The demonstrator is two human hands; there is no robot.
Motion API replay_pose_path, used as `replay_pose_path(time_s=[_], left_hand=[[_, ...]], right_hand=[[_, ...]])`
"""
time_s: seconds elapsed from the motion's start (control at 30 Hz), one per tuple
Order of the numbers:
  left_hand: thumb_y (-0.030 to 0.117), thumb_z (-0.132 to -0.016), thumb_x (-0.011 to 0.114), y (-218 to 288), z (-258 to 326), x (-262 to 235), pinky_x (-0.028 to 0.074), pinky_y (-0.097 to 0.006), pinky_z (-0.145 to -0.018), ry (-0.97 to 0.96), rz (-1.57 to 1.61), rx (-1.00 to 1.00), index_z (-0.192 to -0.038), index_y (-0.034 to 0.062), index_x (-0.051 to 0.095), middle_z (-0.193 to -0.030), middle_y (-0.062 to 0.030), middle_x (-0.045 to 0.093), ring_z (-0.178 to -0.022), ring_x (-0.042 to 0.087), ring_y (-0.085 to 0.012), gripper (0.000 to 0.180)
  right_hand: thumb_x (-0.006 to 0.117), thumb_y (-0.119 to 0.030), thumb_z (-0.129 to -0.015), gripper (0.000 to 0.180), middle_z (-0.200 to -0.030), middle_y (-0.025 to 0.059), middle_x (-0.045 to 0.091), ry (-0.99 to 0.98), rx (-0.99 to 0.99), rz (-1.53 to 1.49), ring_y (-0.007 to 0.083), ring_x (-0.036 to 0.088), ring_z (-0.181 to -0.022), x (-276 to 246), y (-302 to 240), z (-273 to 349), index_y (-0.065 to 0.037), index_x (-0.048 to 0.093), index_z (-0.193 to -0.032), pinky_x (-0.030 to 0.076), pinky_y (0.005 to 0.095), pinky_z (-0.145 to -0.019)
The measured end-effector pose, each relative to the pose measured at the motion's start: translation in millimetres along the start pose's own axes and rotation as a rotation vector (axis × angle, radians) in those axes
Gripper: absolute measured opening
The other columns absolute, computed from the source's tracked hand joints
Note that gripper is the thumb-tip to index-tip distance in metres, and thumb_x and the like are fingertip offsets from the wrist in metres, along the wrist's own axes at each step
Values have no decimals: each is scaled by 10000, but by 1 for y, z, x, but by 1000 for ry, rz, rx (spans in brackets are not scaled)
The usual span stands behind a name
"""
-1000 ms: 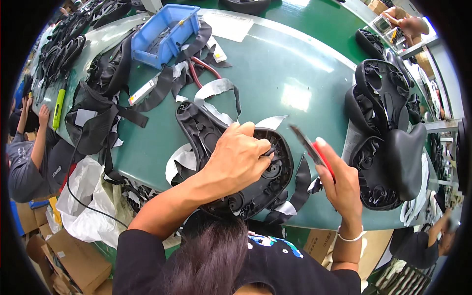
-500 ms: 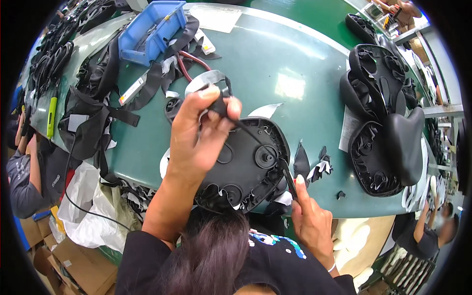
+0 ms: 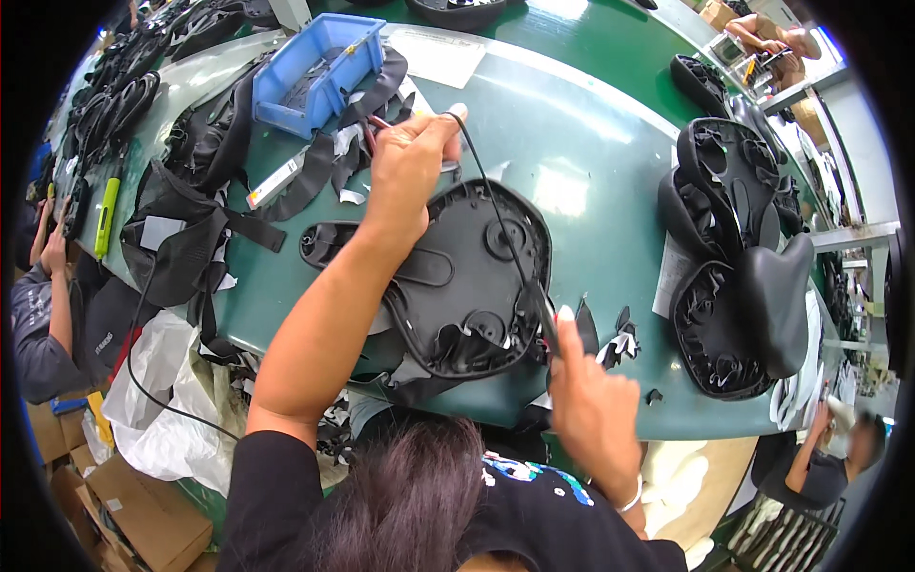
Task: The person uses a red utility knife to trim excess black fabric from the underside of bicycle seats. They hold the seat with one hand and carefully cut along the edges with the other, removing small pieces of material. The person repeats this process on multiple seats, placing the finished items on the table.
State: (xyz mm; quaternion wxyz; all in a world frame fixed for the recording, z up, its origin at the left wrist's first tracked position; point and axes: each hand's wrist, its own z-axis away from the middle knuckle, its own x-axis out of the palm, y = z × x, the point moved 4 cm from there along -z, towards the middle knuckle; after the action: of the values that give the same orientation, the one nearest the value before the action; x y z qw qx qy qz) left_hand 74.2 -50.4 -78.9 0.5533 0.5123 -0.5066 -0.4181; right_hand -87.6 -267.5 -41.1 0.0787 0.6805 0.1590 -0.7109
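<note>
A black bike saddle [image 3: 457, 248] lies underside up on the green table, its nose pointing left. My left hand [image 3: 410, 162] is closed on the end of a thin black strip [image 3: 496, 200], raised above the saddle's far side. Taut, the strip runs down to the saddle's right edge. There my right hand [image 3: 591, 391] grips a slim dark tool [image 3: 545, 319] with a bit of red on it; its exact kind I cannot make out. The tool's tip meets the strip at the rim. Gathered black cover material with pale backing shows along the saddle's near edge.
A blue bin [image 3: 319, 76] stands at the far left among black offcuts. More black saddles [image 3: 782, 296] are piled on the right. A lime-green tool [image 3: 107, 219] lies at the left edge. Small scraps [image 3: 621, 338] sit right of the saddle. Other people work at both sides.
My left hand has moved away from me and slightly right, drawing the strip out longer. My right hand and its tool have shifted slightly along the rim. The saddle's nose is now uncovered.
</note>
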Motion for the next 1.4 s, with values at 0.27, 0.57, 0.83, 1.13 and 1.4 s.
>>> replay_pose_path(time_s=[0.27,0.57,0.83,1.13,1.4], left_hand=[[381,-1007,326,16,116,-17,272,-457,-1063,-384,186,-45,-781,-25,655,-983,-198,645,-1203,465,-299,569],[229,-1019,281,137,65,-140,394,-391,-835,77,474,508,-767,61,537,-549,-3,466,-515,457,-141,397],[375,-766,688,25,25,30,472,-382,-790,-882,-1331,366,-871,25,672,-890,-135,658,-932,585,-305,366],[216,-991,402,28,-7,29,350,-249,-485,-346,399,-143,-751,87,461,-611,6,420,-490,365,-94,279],[109,-874,500,100,6,-17,352,-211,-501,-69,594,387,-783,44,537,-614,1,447,-517,401,-97,118]], right_hand=[[607,-84,-824,445,-641,47,505,-17,-545,32,216,532,-582,-33,68,-107,-291,607,-1217,412,341,-536],[630,-115,-772,567,-578,79,492,-175,-301,84,235,506,-448,-40,77,-37,-190,509,-1320,371,366,-411],[600,-122,-819,480,-577,85,538,-199,-227,71,279,536,-457,-50,51,-48,-140,511,-1290,383,396,-439],[605,-135,-819,537,-577,62,534,-256,-278,133,267,513,-471,-38,37,-46,-133,480,-1341,374,372,-460],[587,-114,-878,527,-764,157,660,-194,466,-703,299,633,-572,2,13,52,-32,403,-1365,477,387,-527]])
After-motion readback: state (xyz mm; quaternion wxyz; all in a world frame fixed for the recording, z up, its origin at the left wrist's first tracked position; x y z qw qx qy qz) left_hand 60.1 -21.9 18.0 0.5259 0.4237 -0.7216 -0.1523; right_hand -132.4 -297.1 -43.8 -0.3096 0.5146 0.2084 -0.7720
